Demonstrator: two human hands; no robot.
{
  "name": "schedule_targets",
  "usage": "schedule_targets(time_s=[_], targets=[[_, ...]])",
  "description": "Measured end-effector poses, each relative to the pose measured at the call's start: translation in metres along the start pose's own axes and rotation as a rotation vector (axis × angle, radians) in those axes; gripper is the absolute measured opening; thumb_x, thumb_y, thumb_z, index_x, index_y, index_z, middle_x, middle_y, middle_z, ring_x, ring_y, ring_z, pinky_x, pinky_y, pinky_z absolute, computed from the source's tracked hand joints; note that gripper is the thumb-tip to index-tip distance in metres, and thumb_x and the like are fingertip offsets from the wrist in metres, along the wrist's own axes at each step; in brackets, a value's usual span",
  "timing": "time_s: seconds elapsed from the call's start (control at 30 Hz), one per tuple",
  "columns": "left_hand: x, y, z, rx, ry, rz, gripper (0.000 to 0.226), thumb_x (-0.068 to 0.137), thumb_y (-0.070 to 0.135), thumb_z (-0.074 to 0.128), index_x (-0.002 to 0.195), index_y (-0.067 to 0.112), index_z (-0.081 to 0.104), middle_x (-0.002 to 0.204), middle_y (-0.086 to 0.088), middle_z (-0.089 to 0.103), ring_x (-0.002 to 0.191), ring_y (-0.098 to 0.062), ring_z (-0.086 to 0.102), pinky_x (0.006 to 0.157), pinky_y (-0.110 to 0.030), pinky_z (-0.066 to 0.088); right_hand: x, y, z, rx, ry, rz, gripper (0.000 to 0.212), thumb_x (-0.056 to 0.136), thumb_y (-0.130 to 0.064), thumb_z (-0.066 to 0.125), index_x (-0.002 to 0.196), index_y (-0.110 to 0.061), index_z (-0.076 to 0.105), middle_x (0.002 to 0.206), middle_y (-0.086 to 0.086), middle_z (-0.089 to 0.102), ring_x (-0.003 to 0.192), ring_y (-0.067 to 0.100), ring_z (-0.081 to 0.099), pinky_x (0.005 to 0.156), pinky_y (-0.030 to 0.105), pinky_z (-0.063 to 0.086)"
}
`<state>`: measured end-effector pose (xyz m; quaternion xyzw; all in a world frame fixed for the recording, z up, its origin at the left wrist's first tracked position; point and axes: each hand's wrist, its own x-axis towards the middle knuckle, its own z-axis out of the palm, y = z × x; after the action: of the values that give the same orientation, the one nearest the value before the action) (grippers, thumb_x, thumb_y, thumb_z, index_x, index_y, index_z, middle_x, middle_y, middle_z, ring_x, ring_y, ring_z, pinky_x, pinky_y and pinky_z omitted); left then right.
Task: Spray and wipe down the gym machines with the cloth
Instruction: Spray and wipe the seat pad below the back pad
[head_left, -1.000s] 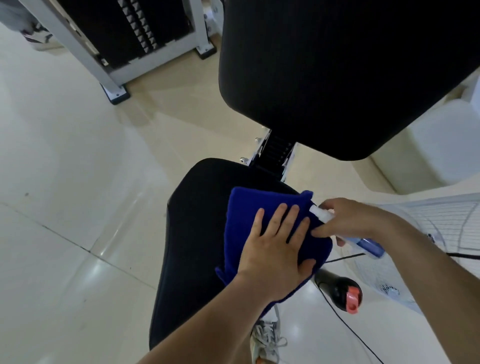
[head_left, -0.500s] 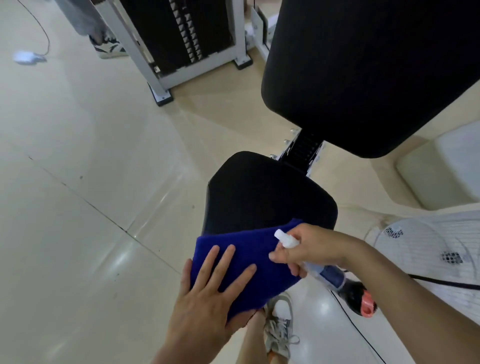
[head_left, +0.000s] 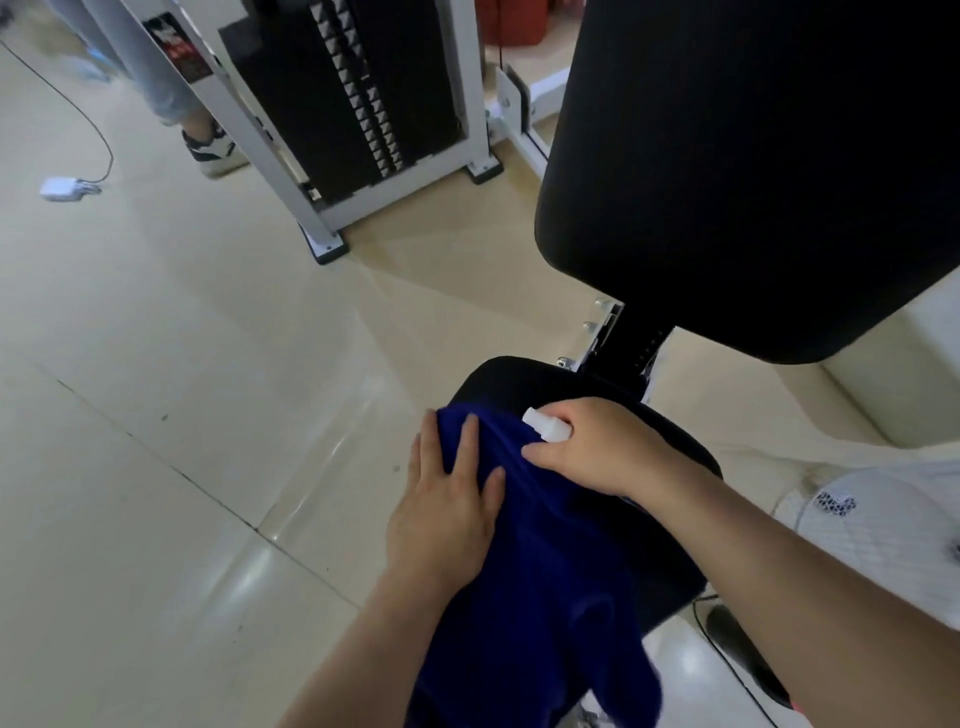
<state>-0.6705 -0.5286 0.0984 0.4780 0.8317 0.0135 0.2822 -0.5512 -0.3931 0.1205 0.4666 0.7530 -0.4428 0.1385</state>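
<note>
A dark blue cloth (head_left: 540, 571) lies draped over the black padded seat (head_left: 519, 379) of a gym machine and hangs down at the near side. My left hand (head_left: 447, 499) presses flat on the cloth's left part, fingers straight. My right hand (head_left: 597, 452) grips a spray bottle (head_left: 545, 423), whose white nozzle sticks out past my fingers over the cloth; the bottle's body is hidden under my hand and forearm. The machine's big black back pad (head_left: 753, 182) rises behind the seat.
A white-framed weight stack (head_left: 358, 104) stands at the back. A person's leg and sneaker (head_left: 208, 145) show beside it. A cable with a white adapter (head_left: 62, 188) lies on the tiled floor at left. A white fan grille (head_left: 883, 545) sits at right.
My left hand slid with the cloth from the seat's near left edge up toward its far end. The cloth now hangs looser. My right hand with the bottle moved up over the seat.
</note>
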Motion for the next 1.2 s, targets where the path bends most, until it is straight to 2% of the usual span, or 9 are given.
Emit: schedule_targets(time_s=[0.1,0.23,0.33,0.4,0.63,0.73,0.83,0.93,1.2], targets=[[0.055,0.002,-0.002,0.018,0.003,-0.007,0.063,0.1,0.051,0.022,0.155,0.027,0.0,0.16,-0.006,0.011,0.144,-0.024,0.021,0.105,-0.038,0.037,0.02,0.007,-0.006,-0.137,0.059,0.02,0.053,0.084,-0.054,0.062,0.135,-0.04,0.051,0.128,-0.001,0.053,0.109,0.022,0.058,0.085,0.036,0.049],[0.109,0.021,-0.009,0.107,-0.086,0.027,0.058,0.102,0.047,0.02,0.154,0.026,0.004,0.152,-0.005,0.029,0.132,-0.029,0.038,0.097,-0.045,0.041,0.048,0.025,-0.018,-0.166,0.171,0.089,0.041,0.088,-0.047,0.059,0.127,-0.033,0.054,0.119,0.0,0.058,0.096,0.022,0.059,0.079,0.039,0.052],[0.129,0.041,-0.003,0.282,-0.07,0.244,0.053,0.103,0.044,0.019,0.153,0.029,0.014,0.158,0.001,0.022,0.143,-0.024,0.022,0.108,-0.052,0.03,0.064,0.038,-0.032,-0.111,0.138,0.133,0.013,0.089,-0.038,0.057,0.093,-0.026,0.056,0.097,-0.001,0.062,0.085,0.022,0.059,0.072,0.037,0.051],[0.132,0.056,0.001,0.334,-0.11,0.388,0.054,0.102,0.047,0.017,0.153,0.031,0.014,0.161,0.003,0.012,0.148,-0.022,0.008,0.114,-0.058,0.013,0.066,0.049,-0.044,-0.108,0.105,0.178,0.012,0.088,-0.034,0.058,0.082,-0.024,0.052,0.089,0.0,0.061,0.083,0.023,0.06,0.069,0.035,0.049],[0.086,0.043,0.001,0.387,-0.156,0.368,0.078,0.086,0.07,-0.001,0.152,0.03,-0.01,0.162,-0.001,-0.015,0.148,-0.02,-0.015,0.12,-0.051,-0.004,0.05,0.102,-0.065,0.072,0.029,0.381,0.011,0.083,-0.017,0.066,0.08,-0.011,0.057,0.079,0.01,0.061,0.065,0.026,0.062,0.06,0.032,0.049],[0.092,0.065,0.009,0.368,-0.174,0.401,0.075,0.09,0.069,0.009,0.153,0.032,-0.007,0.162,-0.001,-0.014,0.148,-0.022,-0.016,0.118,-0.053,-0.007,0.042,0.103,-0.058,0.225,0.09,0.413,0.009,0.085,-0.012,0.065,0.089,-0.007,0.058,0.082,0.012,0.059,0.069,0.03,0.064,0.058,0.032,0.051],[0.096,0.101,0.028,0.328,-0.215,0.489,0.068,0.095,0.063,0.018,0.154,0.031,0.001,0.163,0.002,-0.005,0.149,-0.023,-0.013,0.117,-0.054,-0.01,0.033,0.106,-0.05,0.179,0.153,0.399,0.008,0.085,-0.015,0.059,0.082,-0.008,0.059,0.08,0.014,0.063,0.075,0.033,0.066,0.07,0.044,0.057],[0.08,0.12,0.045,0.315,-0.215,0.572,0.066,0.098,0.057,0.021,0.155,0.028,0.005,0.163,0.003,0.0,0.149,-0.022,-0.01,0.117,-0.052,-0.011,0.016,0.12,-0.05,0.123,0.139,0.439,0.011,0.084,-0.015,0.056,0.08,-0.006,0.061,0.079,0.016,0.069,0.07,0.031,0.068,0.071,0.043,0.056],[-0.013,0.09,0.049,0.308,-0.24,0.704,0.069,0.097,0.056,0.024,0.154,0.027,-0.001,0.162,0.005,-0.01,0.148,-0.017,-0.015,0.114,-0.044,-0.017,-0.022,0.121,-0.045,0.07,-0.15,0.484,0.016,0.079,-0.012,0.068,0.093,-0.005,0.064,0.078,0.015,0.07,0.058,0.023,0.064,0.056,0.029,0.051]])
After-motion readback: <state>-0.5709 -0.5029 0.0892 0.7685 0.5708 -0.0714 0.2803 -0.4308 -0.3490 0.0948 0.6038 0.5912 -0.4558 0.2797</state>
